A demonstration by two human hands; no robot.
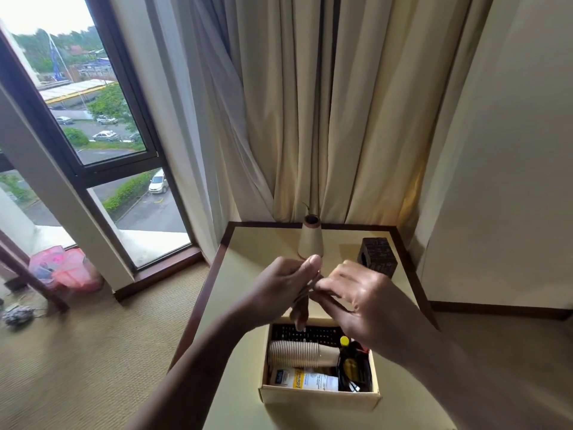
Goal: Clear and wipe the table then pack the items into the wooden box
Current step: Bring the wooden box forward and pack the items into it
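Head view: both hands are up over the far end of the wooden box (319,397), which sits at the near end of the table (245,287). The left hand (279,290), thumb up & fingers pointing down, holds loops of a thin dark cord (305,294). The right hand (356,293) pinches the same cord just beside it. Motion blur, so can't tell exactly how the fingers lie. The cord runs btw the two hands, above the box, not in it. Inside the box: a black remote (313,333) along the far wall, partly hidden by the left fingers. A stack of paper cups (294,353) lies on its side next to it, w/ a white tube (305,380) w/ a yellow label against the near wall. On the right side are a yellow-capped bottle (344,341) & a tangle of black cables (353,370); the right wrist covers that corner. Behind the hands, at the table's far edge, stands a cone-shaped vase (311,240), w/ a dark cube (376,256) to its right. Curtains (310,119) hang behind, a window (93,119) is at left, & a pink bag (66,268) sits on the carpet (93,352) below it.
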